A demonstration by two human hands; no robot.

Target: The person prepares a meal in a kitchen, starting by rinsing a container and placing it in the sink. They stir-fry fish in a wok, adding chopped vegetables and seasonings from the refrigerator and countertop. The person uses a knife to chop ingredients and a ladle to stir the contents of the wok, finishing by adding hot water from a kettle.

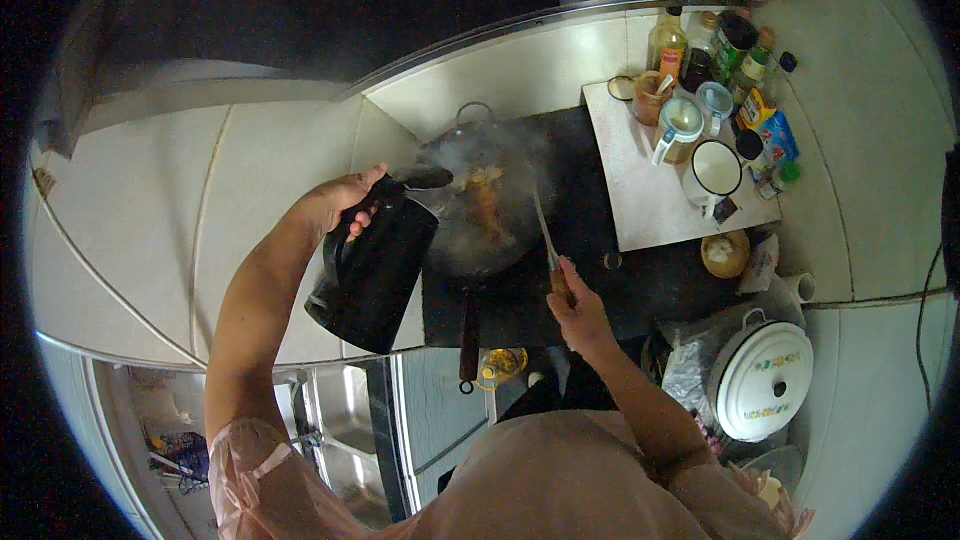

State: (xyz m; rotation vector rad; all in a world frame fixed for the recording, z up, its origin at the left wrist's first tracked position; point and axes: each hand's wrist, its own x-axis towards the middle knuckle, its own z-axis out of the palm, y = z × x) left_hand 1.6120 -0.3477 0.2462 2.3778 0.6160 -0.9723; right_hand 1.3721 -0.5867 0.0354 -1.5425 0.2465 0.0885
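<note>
My left hand [355, 201] grips the handle of a black electric kettle [386, 270], tilted over the near left rim of a wok [517, 232]. The kettle's lid [426, 178] stands open. Steam blurs the wok, where some brownish food [484, 199] lies in the middle; whether water is flowing from the spout cannot be seen clearly. To the right of the wok, my right hand [581, 311] holds a spatula [547, 232] by its wooden handle, its far end lost in the steam at the wok's right side. The wok's long handle [469, 337] points towards me.
On the right, a white board [611, 165] carries lidded jars [679, 124] and a white enamel mug [712, 172]. Bottles [667, 45] crowd the back corner. A white enamel pot lid [765, 381] lies at lower right, an oil bottle [502, 367] below the counter, a steel sink [349, 412] at lower left.
</note>
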